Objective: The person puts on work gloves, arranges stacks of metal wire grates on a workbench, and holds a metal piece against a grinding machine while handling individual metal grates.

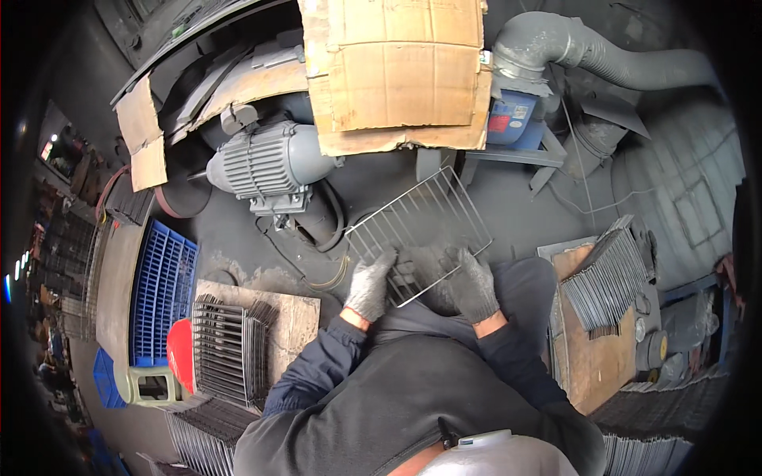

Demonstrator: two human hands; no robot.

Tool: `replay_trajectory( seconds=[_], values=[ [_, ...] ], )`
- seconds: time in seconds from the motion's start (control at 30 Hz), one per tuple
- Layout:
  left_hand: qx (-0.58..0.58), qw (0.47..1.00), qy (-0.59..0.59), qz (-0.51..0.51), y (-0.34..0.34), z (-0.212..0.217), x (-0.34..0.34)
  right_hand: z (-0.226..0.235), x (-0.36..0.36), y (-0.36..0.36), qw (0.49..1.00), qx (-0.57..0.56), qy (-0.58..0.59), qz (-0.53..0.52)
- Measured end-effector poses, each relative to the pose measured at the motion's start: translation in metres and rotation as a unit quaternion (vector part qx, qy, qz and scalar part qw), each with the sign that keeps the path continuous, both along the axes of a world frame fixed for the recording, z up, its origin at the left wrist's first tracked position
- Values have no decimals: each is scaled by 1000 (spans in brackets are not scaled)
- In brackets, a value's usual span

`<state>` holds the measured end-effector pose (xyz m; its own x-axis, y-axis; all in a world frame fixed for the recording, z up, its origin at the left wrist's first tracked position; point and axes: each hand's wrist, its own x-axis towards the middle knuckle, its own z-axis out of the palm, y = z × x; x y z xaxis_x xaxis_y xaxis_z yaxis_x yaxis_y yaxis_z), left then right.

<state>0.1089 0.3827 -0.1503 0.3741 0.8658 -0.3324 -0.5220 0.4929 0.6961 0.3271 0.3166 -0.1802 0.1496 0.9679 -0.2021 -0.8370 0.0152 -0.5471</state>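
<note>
Both gloved hands hold one wire rack (pixel 419 230) just below the grey motor (pixel 266 166). The left hand (pixel 370 285) closes its fingers around the near-left edge; the right hand (pixel 473 284) grips the near-right edge, both forearms bent inward.

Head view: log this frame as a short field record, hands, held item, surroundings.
left hand: gloved, grips the wire rack at its near left edge
right hand: gloved, grips the rack's near right edge
rack: tilted, held in front of the motor
left side: rack stack on a board, blue crate
right side: fanned plates
above: cardboard, duct
</note>
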Motion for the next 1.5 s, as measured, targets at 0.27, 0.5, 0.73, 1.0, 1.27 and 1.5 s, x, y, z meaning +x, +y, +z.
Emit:
replay_trajectory(
  seconds=[0.27, 0.5, 0.73, 1.0, 1.27, 1.5],
  values=[
    [35, 994, 100, -15, 4, 33, -27, 20, 4, 2, 820, -96, -499, -264],
    [98, 983, 111, -105, -5, 26, -41, 50, 11, 6, 957, -51, -282, 42],
    [65, 986, 139, -71, -15, 10, -44, 40, 4, 0, 946, -52, -316, 39],
    [89, 981, 156, -72, -19, 8, -30, 37, 10, -1, 933, -73, -351, -35],
    [56, 987, 121, -90, -8, 16, -50, 61, 7, -7, 959, -61, -275, 19],
    [-6, 990, -44, -132, -10, 16, -56, 36, 10, -3, 976, -112, -180, 57]
  ],
)
